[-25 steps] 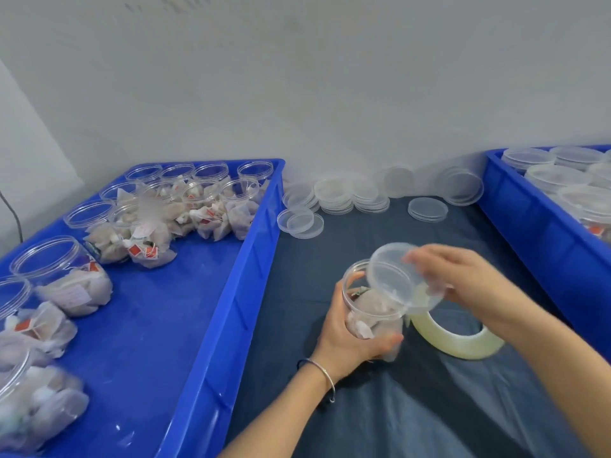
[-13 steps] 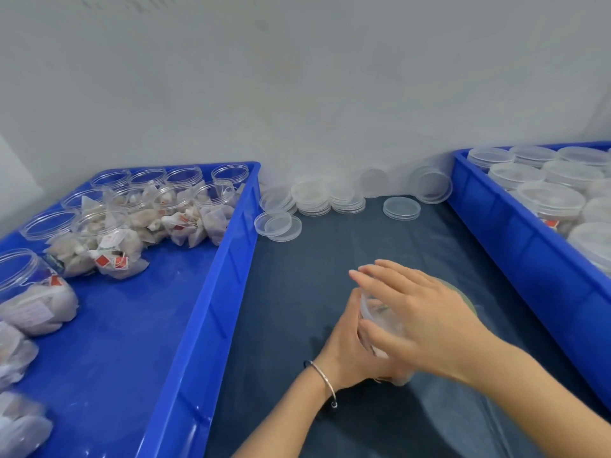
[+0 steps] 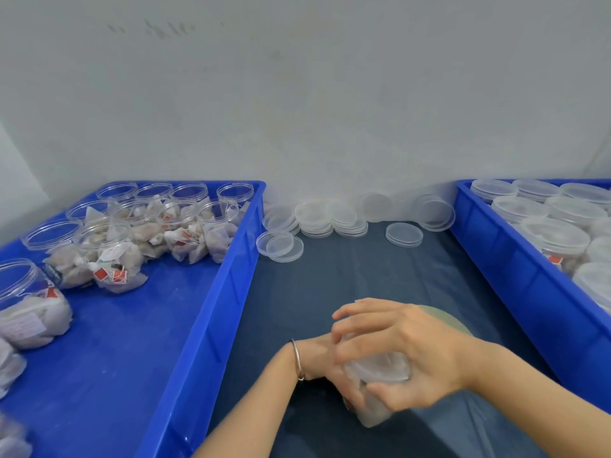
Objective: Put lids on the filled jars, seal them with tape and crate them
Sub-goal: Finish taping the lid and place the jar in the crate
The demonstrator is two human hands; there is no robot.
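As both hands grip jar | mat btwn crates open

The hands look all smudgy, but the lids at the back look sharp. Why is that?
Head view: the right hand and the jar it covers are smeared, which looks like motion blur; the loose lids by the wall are crisp; the crate edges bow from the wide lens; light is soft, with only faint shadows.
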